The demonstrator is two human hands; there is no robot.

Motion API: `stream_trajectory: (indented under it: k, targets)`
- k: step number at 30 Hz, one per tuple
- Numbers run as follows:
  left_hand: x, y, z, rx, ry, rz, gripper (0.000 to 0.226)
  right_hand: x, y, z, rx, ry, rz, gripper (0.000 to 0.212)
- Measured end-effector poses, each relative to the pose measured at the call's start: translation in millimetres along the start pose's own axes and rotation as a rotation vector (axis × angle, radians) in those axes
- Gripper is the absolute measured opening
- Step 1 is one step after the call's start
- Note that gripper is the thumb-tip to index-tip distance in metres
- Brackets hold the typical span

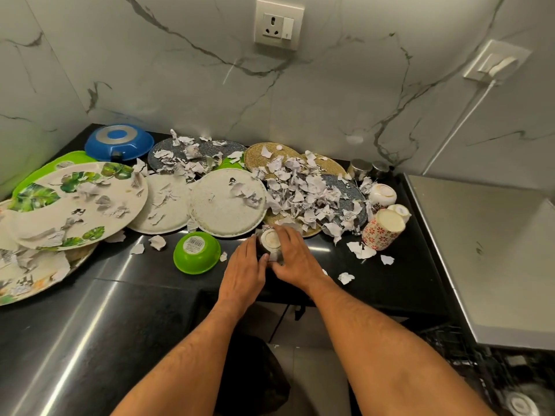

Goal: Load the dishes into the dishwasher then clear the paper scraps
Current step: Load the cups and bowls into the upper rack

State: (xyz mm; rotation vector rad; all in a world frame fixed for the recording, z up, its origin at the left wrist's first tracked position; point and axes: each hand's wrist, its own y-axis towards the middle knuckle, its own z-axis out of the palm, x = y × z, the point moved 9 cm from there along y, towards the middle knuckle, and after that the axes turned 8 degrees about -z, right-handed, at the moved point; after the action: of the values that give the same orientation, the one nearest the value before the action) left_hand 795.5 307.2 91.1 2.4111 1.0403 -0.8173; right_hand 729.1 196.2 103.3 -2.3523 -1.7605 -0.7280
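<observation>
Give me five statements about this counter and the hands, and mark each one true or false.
1. Both hands, left hand and right hand, are on one upside-down cup. True.
2. The green bowl stands upright. False: it lies upside down, barcode label showing.
3. Paper scraps lie heaped on the round mats. True.
4. The blue pan sits at the counter's front edge. False: it is at the back, near the wall.
5. The red-patterned cup is held in a hand. False: it lies untouched at the right.

Green bowl [196, 252], blue pan [119, 142], leaf-patterned plate [75, 202], black counter [405, 274].
</observation>
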Motion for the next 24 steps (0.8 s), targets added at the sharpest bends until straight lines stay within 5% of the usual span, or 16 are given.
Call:
stream_trajectory:
  k: [11, 24]
  targets:
    - [-110, -32, 69, 0.144, -0.028, 0.210, 0.060, -70, -111, -83, -0.160, -0.078, 0.151, 0.086]
    - [-325, -157, 238, 0.428, -0.034, 0.632, 0.062, -193, -378, -197, -0.420, -0.162, 0.551, 0.084]
